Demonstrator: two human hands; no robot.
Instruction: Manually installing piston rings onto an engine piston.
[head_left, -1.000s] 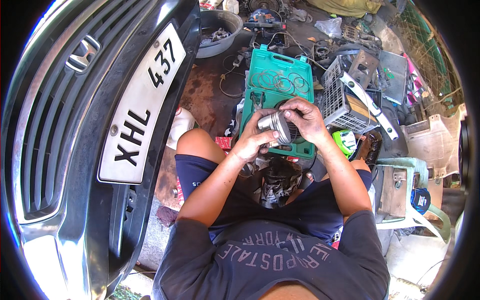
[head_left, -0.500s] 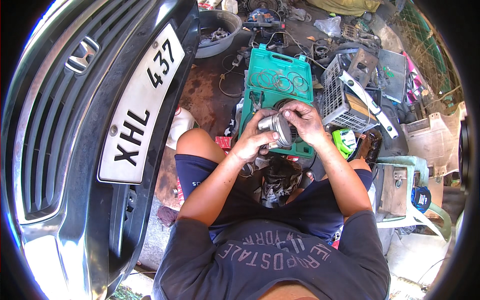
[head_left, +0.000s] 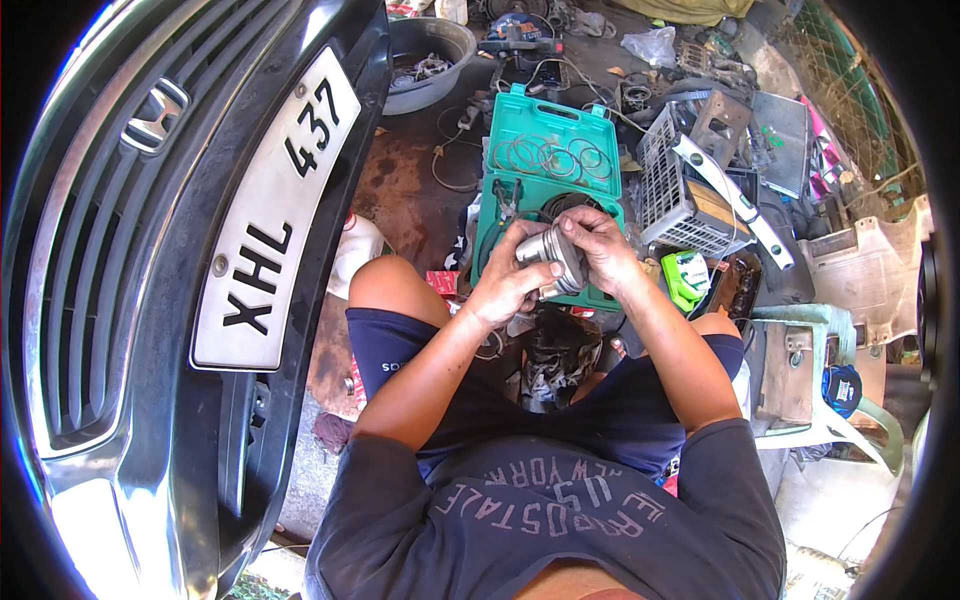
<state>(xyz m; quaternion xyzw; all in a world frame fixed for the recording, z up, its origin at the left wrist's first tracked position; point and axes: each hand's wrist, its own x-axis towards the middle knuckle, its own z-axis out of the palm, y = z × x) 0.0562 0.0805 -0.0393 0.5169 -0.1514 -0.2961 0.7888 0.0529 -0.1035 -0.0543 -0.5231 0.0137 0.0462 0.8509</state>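
Held over my lap is a silvery metal piston (head_left: 548,262), tilted with its grooved end up and to the right. My left hand (head_left: 503,278) is wrapped round its left side, the thumb lying across its wall. My right hand (head_left: 604,248) grips the rim on the far right side, thumb and fingers at the grooves. Whether a ring sits between those fingertips is too small to tell. Just beyond lies an open teal plastic case (head_left: 560,112). Several thin piston rings (head_left: 520,154) rest in its lid, and pliers (head_left: 507,200) lie in its left part.
A black car's front bumper (head_left: 300,250) rises close on my left. To the right are a grey plastic crate (head_left: 672,190) holding parts, a bright green package (head_left: 686,278) and a pale green chair (head_left: 840,430). A grey basin (head_left: 440,85) stands beyond the bumper.
My right hand has turned slightly, and its fingers curl further down round the piston's right side. The left hand keeps its hold. The whole view has shifted a little.
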